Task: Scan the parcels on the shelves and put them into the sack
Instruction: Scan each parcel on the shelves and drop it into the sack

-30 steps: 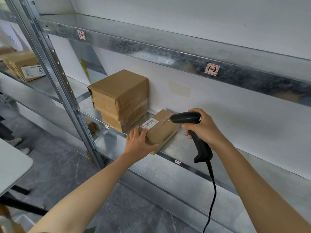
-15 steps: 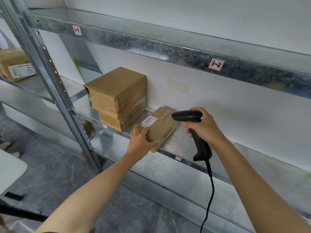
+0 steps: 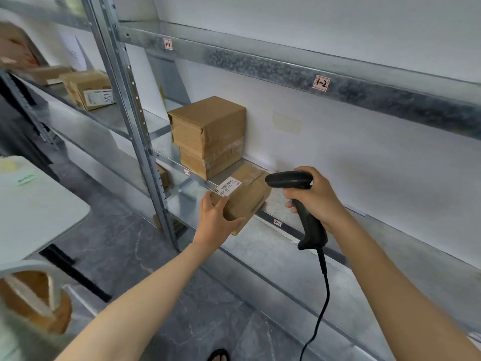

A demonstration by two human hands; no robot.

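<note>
A small brown parcel (image 3: 247,195) with a white barcode label (image 3: 227,185) lies at the front edge of the metal shelf (image 3: 283,212), partly over the lip. My left hand (image 3: 217,221) grips its near corner. My right hand (image 3: 316,196) holds a black corded scanner (image 3: 289,179), whose head points at the parcel's top from the right. A taller stack of brown boxes (image 3: 208,135) stands on the same shelf just behind to the left. At the lower left, a sack opening (image 3: 28,267) shows a brown parcel (image 3: 33,300) inside.
An upright shelf post (image 3: 135,121) divides the bays. More boxes (image 3: 88,89) sit on the left bay's shelf. A white table (image 3: 33,204) stands at the left. The upper shelf beam (image 3: 322,83) carries a label "1-2". Grey tiled floor lies below.
My view swung left and down, bringing the table and sack into sight. My left hand drew the small parcel slightly outward over the shelf edge. The scanner stays aimed at it.
</note>
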